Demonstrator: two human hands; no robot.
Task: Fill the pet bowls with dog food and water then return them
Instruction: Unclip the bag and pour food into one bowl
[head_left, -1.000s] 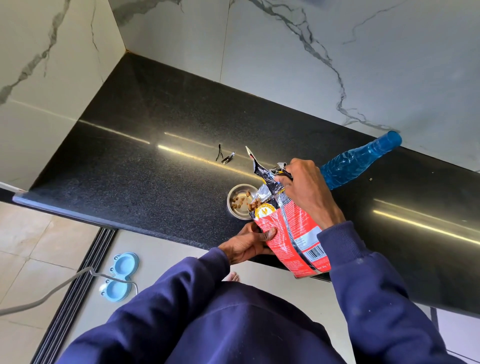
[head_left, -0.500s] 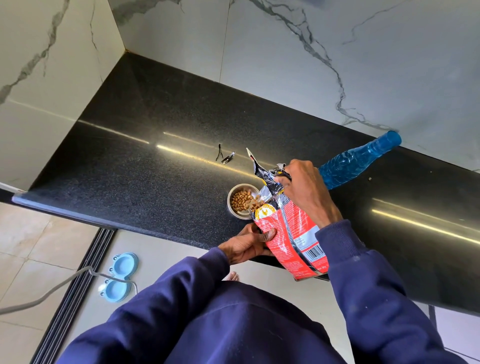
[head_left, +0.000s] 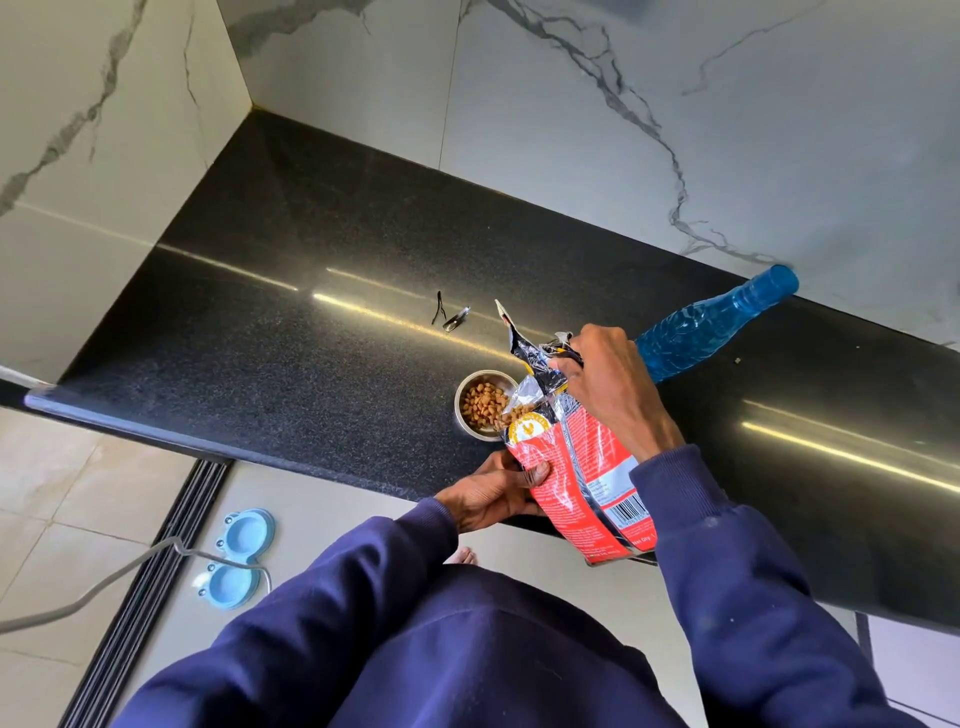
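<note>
A red dog food bag (head_left: 576, 467) is tilted over a small steel bowl (head_left: 466, 387) on the black counter (head_left: 291, 332), its torn silver mouth at the bowl's right rim. Brown kibble covers the bowl's bottom. My right hand (head_left: 613, 389) grips the bag near its crumpled top. My left hand (head_left: 493, 491) holds the bag's lower side from below, thumb on the red face. A blue water bottle (head_left: 711, 322) stands behind my right hand. A second steel bowl is not in view.
A light blue two-hole bowl stand (head_left: 236, 558) lies on the tiled floor below the counter, beside a grey cable (head_left: 104, 582) and a black floor track. A torn foil strip (head_left: 456, 319) lies on the counter behind the bowl. Marble walls close the back and left.
More kibble has fallen into the bowl; it went from a few pieces to a full layer. Both hands and the bag stay almost in place.
</note>
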